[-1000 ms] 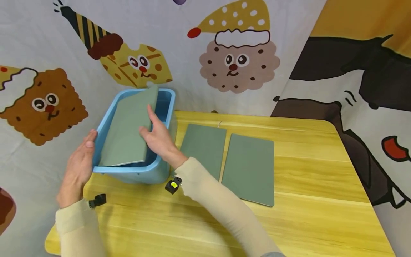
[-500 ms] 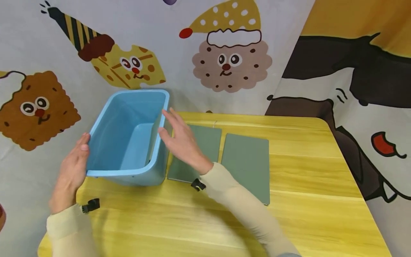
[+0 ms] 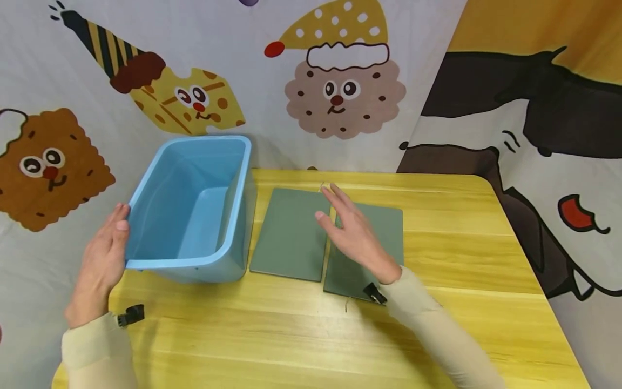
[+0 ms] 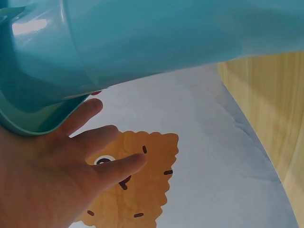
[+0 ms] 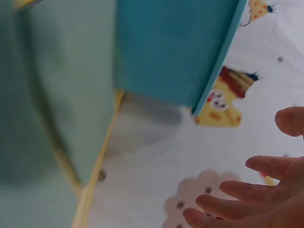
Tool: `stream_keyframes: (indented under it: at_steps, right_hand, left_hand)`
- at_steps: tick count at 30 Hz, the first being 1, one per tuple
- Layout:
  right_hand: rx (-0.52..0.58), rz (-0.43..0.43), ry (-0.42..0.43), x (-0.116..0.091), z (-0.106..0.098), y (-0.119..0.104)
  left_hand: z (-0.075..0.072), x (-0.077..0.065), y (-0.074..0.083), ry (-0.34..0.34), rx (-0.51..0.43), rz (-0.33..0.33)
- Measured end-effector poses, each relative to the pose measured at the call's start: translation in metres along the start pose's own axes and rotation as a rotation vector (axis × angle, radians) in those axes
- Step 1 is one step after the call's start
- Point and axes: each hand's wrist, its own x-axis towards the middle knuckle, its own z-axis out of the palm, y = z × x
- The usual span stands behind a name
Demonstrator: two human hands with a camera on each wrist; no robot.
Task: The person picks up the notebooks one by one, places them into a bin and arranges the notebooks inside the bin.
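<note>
A light blue plastic bin [image 3: 184,263] stands at the table's left. My left hand [image 3: 99,262] rests against its left side with the fingers extended; in the left wrist view, that hand [image 4: 71,166] touches the bin's rim. Inside, a grey-green notebook [image 3: 227,213] leans on the right wall, mostly hidden. Two more grey-green notebooks lie flat side by side, the left one [image 3: 289,235] near the bin and the right one [image 3: 346,275] beyond it. Above the right notebook hovers my right hand [image 3: 359,235], fingers spread, holding nothing. The right wrist view shows those fingers [image 5: 237,190] apart from everything.
The wooden table [image 3: 461,243] extends to the right and front. A cloth [image 3: 272,108] printed with cartoon biscuits and cheese hangs behind it. Thin cords [image 3: 347,304] stick out at the notebooks' edges.
My right hand has lowered a notebook into the bin against its right wall, let go, and moved right over the flat notebooks. My left hand stays at the bin.
</note>
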Motion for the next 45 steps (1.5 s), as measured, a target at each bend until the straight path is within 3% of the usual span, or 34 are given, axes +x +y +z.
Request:
stream_keyframes:
  at_steps: [5,11,14,19,23,32,39,45]
  right_hand:
    - [-0.116,0.06,-0.011,-0.02,-0.016,0.037]
    - [-0.263,0.097,-0.061,-0.039,-0.025,0.073]
    - [-0.326,0.103,-0.097,-0.044,-0.025,0.086]
    - [-0.424,0.135,-0.173,-0.048,-0.022,0.093]
    - [-0.449,0.092,-0.2,-0.045,-0.014,0.077]
    - [-0.302,-0.223,-0.226,-0.025,0.028,0.006]
    - [-0.25,-0.442,-0.308,-0.008,0.069,-0.035]
    - [-0.275,-0.549,-0.373,0.002,0.09,-0.05]
  left_hand:
    - [-0.004,-0.002,0.002,0.033,0.068,0.024]
    - [-0.009,-0.001,0.014,0.053,0.248,0.111]
    - [-0.008,0.001,0.027,0.013,0.313,0.195]
    - [0.001,0.01,0.054,-0.147,0.324,0.365]
    - [0.005,0.019,0.073,-0.299,0.335,0.41]
    - [0.006,0.038,0.096,-0.529,0.468,0.408]
    - [0.022,0.052,0.109,-0.622,0.518,0.47]
    - [0.031,0.057,0.109,-0.651,0.533,0.495]
